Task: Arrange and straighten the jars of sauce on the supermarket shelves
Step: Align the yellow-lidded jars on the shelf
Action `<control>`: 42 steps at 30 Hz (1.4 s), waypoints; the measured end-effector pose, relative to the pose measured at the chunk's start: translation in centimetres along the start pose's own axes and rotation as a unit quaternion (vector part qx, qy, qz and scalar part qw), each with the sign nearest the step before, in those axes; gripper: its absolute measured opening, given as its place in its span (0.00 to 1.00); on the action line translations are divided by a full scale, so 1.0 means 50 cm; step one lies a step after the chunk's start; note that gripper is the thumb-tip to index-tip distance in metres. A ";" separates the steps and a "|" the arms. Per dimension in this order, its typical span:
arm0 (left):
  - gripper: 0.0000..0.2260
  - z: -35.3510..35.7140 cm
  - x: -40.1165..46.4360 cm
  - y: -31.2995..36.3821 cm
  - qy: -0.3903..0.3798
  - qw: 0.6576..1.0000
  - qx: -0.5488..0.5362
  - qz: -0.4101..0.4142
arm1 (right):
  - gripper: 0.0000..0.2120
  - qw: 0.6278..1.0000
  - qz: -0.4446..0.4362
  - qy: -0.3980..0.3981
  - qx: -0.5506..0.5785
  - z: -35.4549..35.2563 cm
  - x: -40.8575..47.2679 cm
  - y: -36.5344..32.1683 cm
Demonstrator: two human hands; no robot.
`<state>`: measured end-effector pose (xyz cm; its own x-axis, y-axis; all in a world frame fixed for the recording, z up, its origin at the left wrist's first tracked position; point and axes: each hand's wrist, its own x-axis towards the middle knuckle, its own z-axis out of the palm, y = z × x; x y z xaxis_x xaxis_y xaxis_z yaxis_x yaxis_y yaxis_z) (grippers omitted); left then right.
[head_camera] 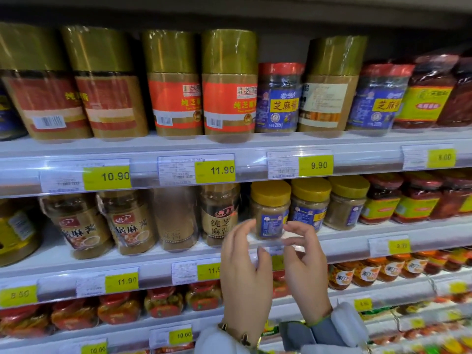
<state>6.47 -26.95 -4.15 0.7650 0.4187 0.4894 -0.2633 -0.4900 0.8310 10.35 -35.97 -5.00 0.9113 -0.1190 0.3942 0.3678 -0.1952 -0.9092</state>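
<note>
Supermarket shelf, middle tier | yellow-lidded jar sitting at front edge | left hand, right hand hovering loosely open, gripping nothing | advising: cupping both sides, turning label forward.

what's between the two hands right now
In the head view, a yellow-lidded jar on the middle shelf shows between the left hand and right hand; neither visibly grips it.

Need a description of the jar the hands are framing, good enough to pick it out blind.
Find the second shelf down, above the row of red-lidded jars. Near its middle stand three small yellow-lidded jars side by side; the target jar is the leftmost. It alone sits between the left hand and right hand, beside a taller brown-labelled jar, and its blue label is turned partly sideways.
</note>
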 end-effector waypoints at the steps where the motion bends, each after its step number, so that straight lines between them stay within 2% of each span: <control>1: 0.20 0.016 0.011 0.005 0.009 1.000 -0.002 0.001 | 0.17 1.000 -0.001 -0.007 0.000 -0.008 0.006 0.004; 3: 0.22 0.048 0.032 0.020 0.033 0.999 0.006 0.009 | 0.19 1.000 -0.004 -0.025 0.001 -0.028 0.017 0.011; 7: 0.23 0.098 0.075 0.043 0.093 0.992 0.077 0.026 | 0.16 0.998 -0.009 -0.057 0.012 -0.067 0.043 0.030; 13: 0.32 0.141 0.113 0.066 0.130 0.983 0.112 -0.061 | 0.18 0.990 -0.022 -0.130 0.052 -0.121 0.077 0.033; 17: 0.31 0.151 0.120 0.066 0.191 0.970 0.132 -0.070 | 0.15 0.984 -0.016 -0.164 0.064 -0.132 0.085 0.053; 22: 0.30 0.161 0.113 0.061 0.227 0.958 0.158 -0.072 | 0.17 0.981 -0.011 -0.186 0.045 -0.142 0.087 0.078; 27: 0.32 0.146 0.121 0.067 0.204 0.964 0.148 -0.087 | 0.14 0.984 -0.015 -0.171 0.041 -0.140 0.095 0.088; 32: 0.30 0.134 0.122 0.064 0.167 0.973 0.135 -0.083 | 0.14 0.984 -0.012 -0.175 0.044 -0.132 0.099 0.078; 35: 0.29 0.129 0.117 0.054 0.146 0.979 0.126 -0.071 | 0.10 0.984 -0.004 -0.169 0.059 -0.123 0.092 0.073; 39: 0.32 0.123 0.116 0.049 0.117 0.984 0.121 -0.052 | 0.16 0.983 0.008 -0.172 0.062 -0.116 0.079 0.074; 42: 0.36 0.123 0.119 0.053 0.125 0.980 0.154 -0.026 | 0.17 0.983 0.010 -0.174 0.053 -0.118 0.076 0.071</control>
<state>13.94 -30.45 -0.66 0.5948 0.6044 0.5300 -0.0082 -0.6547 0.7558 14.02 -42.84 -5.96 0.9196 0.2224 0.3238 0.3504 -0.0916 -0.9321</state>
